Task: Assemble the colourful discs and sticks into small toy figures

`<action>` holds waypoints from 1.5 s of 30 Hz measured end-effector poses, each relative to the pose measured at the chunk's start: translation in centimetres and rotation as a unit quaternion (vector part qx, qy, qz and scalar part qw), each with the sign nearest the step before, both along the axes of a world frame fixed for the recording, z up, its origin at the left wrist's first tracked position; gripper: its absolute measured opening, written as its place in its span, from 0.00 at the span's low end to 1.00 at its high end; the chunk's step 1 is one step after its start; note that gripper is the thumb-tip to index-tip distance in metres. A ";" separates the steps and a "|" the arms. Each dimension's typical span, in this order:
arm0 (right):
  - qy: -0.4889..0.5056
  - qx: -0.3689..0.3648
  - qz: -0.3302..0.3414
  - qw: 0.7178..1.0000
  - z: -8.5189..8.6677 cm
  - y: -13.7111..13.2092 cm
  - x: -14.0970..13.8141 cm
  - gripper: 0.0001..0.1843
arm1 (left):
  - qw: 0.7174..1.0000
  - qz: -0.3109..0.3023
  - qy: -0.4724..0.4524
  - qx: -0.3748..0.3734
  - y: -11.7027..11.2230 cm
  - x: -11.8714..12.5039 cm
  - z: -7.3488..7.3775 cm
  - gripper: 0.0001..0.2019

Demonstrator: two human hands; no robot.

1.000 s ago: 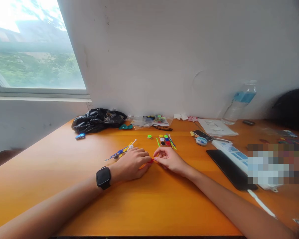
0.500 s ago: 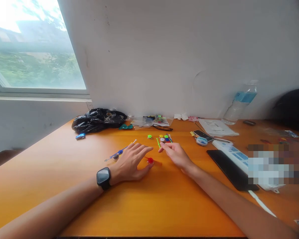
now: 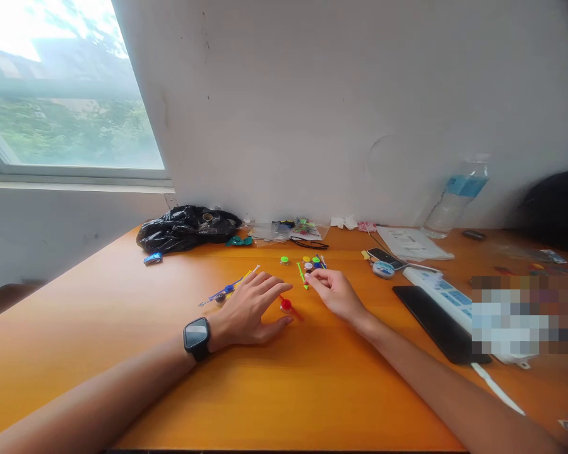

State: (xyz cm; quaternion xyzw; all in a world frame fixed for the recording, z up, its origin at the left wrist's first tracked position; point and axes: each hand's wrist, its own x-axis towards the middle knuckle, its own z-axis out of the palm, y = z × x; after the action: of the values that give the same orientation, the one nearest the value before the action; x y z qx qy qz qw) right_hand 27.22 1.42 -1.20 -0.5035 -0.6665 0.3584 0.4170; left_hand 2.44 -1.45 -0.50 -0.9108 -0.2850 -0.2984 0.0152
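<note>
On the wooden table (image 3: 208, 403), a red disc piece (image 3: 286, 305) sits about midway between the near edge and the far edge, with a blurred red strip slanting out on either side of it. The left hand (image 3: 253, 307), a dark watch (image 3: 196, 337) at its wrist, lies palm down with the fingers stretched and the thumb held well apart; nothing shows in its grip, and the red disc piece stands in the opening between thumb and forefinger. The right hand (image 3: 336, 295) has its fingers curled and the tips of thumb and forefinger drawn together — whether anything is pinched there I cannot tell. Just beside those tips, on the side toward the left edge, lies a green stick (image 3: 302, 276). Beyond them, toward the far edge, is a group of small discs: a yellow disc (image 3: 306, 259), a white disc (image 3: 308, 267) and others; a lone green disc (image 3: 284, 260) lies near the group. A blue stick (image 3: 218, 295) runs partly behind the left hand, near a dark disc (image 3: 220, 299). At the far left corner rests a black plastic bag (image 3: 184, 230) — a small blue packet (image 3: 152, 259) lies near it, close to the left edge.
</note>
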 end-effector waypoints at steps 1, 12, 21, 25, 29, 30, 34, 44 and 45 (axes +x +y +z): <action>-0.005 0.002 0.002 1.000 -0.1 0.0 0.0 0.24 | 1.000 -0.001 0.000 0.000 0.0 0.0 0.0 0.22; -0.050 0.017 0.038 0.998 -0.5 -0.3 -0.3 0.20 | 0.999 -0.030 0.020 0.012 0.2 0.2 0.0 0.08; -0.032 -0.016 0.072 0.997 -0.2 -0.8 -0.8 0.18 | 0.999 -0.017 0.031 0.008 0.8 0.3 -0.5 0.08; -0.006 -0.052 0.055 0.997 -0.1 -0.7 -0.8 0.18 | 1.000 -0.005 0.027 0.013 0.9 0.3 -0.6 0.07; 0.025 -0.079 0.032 0.996 0.6 -0.6 -0.5 0.18 | 1.000 0.005 0.008 0.012 0.9 0.2 -0.9 0.08; 0.033 -0.085 0.034 0.995 0.8 -0.6 -0.4 0.19 | 1.000 0.003 0.007 0.009 1.0 0.2 -0.9 0.08; 0.045 -0.110 0.040 0.992 1.2 -0.7 -0.3 0.19 | 1.000 0.007 0.000 0.010 0.8 0.3 -0.9 0.06; 0.064 -0.088 -0.019 0.994 1.6 -0.4 0.3 0.32 | 0.998 0.043 -0.050 0.004 0.0 -0.2 0.1 0.13; 0.049 -0.061 -0.024 0.997 1.4 -0.1 0.5 0.31 | 0.998 0.037 -0.043 0.002 0.0 -0.2 0.2 0.13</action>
State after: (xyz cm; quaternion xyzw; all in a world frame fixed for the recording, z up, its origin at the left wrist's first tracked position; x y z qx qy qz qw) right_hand 27.75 1.32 0.23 -0.5256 -0.6096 0.4125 0.4266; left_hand 2.22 -1.45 -0.33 -0.8861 -0.3182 -0.3368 0.0154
